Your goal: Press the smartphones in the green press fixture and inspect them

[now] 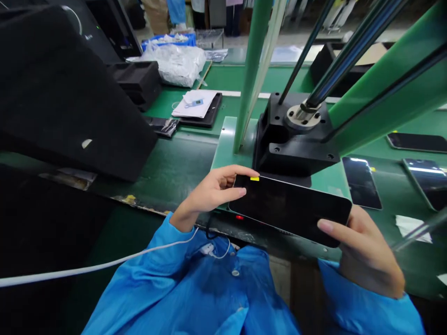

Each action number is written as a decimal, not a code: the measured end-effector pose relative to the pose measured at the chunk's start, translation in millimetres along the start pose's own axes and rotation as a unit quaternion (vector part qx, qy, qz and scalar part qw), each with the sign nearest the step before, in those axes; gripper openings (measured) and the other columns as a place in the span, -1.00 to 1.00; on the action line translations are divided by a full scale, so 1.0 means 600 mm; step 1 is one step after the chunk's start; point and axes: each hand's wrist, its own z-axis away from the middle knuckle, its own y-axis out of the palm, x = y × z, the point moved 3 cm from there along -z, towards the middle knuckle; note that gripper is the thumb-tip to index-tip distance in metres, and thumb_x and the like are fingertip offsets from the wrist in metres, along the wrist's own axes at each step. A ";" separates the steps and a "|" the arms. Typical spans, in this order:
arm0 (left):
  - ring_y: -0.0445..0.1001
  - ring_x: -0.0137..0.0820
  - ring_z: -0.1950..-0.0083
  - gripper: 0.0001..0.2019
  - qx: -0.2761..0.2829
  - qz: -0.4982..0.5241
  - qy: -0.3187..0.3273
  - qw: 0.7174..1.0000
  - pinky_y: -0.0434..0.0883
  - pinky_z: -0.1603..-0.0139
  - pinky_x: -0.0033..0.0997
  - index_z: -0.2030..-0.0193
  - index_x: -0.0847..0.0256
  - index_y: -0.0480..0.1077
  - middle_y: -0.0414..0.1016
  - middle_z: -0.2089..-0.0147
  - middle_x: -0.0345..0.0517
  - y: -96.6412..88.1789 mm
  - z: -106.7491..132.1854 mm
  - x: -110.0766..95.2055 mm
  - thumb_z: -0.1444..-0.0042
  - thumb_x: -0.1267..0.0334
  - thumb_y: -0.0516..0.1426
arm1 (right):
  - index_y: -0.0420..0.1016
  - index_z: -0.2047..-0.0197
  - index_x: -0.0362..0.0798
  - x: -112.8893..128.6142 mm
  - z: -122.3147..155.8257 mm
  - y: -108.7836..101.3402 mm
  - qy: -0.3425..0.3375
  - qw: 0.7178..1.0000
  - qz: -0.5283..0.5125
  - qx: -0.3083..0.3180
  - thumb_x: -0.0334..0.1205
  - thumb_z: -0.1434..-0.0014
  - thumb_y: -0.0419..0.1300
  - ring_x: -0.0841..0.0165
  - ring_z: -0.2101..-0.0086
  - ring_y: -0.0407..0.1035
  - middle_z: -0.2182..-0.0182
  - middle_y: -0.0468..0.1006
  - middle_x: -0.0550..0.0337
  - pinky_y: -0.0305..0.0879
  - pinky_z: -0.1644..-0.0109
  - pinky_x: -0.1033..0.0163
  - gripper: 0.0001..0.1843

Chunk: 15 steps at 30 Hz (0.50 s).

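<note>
A black phone (pixel 289 207) with a dark screen is held level in front of a black press block (pixel 293 139). My left hand (pixel 213 190) pinches its left end, thumb on the screen beside a small yellow tab (pixel 254 178). My right hand (pixel 363 251) grips the right end, thumb lying on the glass. Both arms wear blue sleeves.
The press stands on a pale green base (pixel 226 149) with green uprights (pixel 254 70). Several more phones (pixel 361 181) lie on the green belt at right. A large black foam block (pixel 63 93) fills the left. Bagged parts (pixel 178 63) and a paper-topped tray (pixel 199 107) sit behind.
</note>
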 end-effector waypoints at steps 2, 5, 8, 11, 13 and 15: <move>0.50 -0.47 0.30 -0.76 -0.010 -0.042 0.011 0.999 0.38 0.32 -0.52 0.04 0.19 0.56 0.61 0.15 -0.10 -0.001 0.000 -0.004 -0.14 0.28 0.26 | 0.63 0.08 0.05 0.000 0.001 0.002 -0.003 1.000 -0.003 0.006 -0.06 -0.15 0.43 0.14 0.26 0.43 0.24 0.56 0.17 0.44 0.21 0.21 -0.72; 0.52 -0.46 0.29 -0.86 0.001 -0.080 0.016 0.997 0.38 0.31 -0.52 0.21 0.22 0.61 0.63 0.22 -0.09 -0.001 -0.001 -0.010 -0.15 0.37 0.21 | 0.64 0.12 0.03 0.002 0.000 0.005 -0.029 1.000 -0.001 -0.007 -0.07 -0.18 0.42 0.20 0.27 0.41 0.27 0.56 0.19 0.39 0.22 0.26 -0.76; 0.54 -0.44 0.27 -0.83 0.011 -0.097 0.027 0.995 0.41 0.25 -0.49 0.28 0.20 0.63 0.63 0.29 -0.11 -0.001 -0.002 -0.014 -0.15 0.43 0.17 | 0.64 0.12 0.01 0.007 -0.005 0.009 -0.057 0.998 0.003 0.014 -0.07 -0.20 0.41 0.20 0.25 0.41 0.29 0.56 0.20 0.39 0.16 0.25 -0.76; 0.49 -0.42 0.29 -0.83 0.011 -0.121 0.049 0.991 0.40 0.24 -0.44 0.32 0.15 0.62 0.60 0.31 -0.13 -0.001 -0.001 -0.015 -0.16 0.41 0.18 | 0.62 0.12 -0.02 0.009 -0.011 0.007 -0.066 0.997 0.003 0.030 -0.06 -0.23 0.39 0.21 0.31 0.42 0.34 0.54 0.20 0.38 0.23 0.25 -0.76; 0.50 -0.37 0.14 -0.82 0.012 -0.136 0.069 0.988 0.41 0.11 -0.39 0.32 0.12 0.62 0.58 0.26 -0.13 0.000 0.000 -0.015 -0.19 0.40 0.17 | 0.61 0.17 -0.05 0.010 -0.014 0.005 -0.062 0.997 0.002 0.039 -0.05 -0.23 0.38 0.21 0.34 0.42 0.38 0.52 0.20 0.38 0.30 0.25 -0.76; 0.46 -0.28 -0.10 -0.81 0.010 -0.147 0.086 0.985 0.40 -0.08 -0.30 0.31 0.10 0.61 0.58 0.15 -0.10 0.000 0.002 -0.015 -0.20 0.41 0.17 | 0.61 0.16 -0.06 0.012 -0.015 0.005 -0.067 0.996 0.005 0.050 -0.03 -0.24 0.37 0.19 0.31 0.44 0.35 0.54 0.18 0.40 0.25 0.24 -0.74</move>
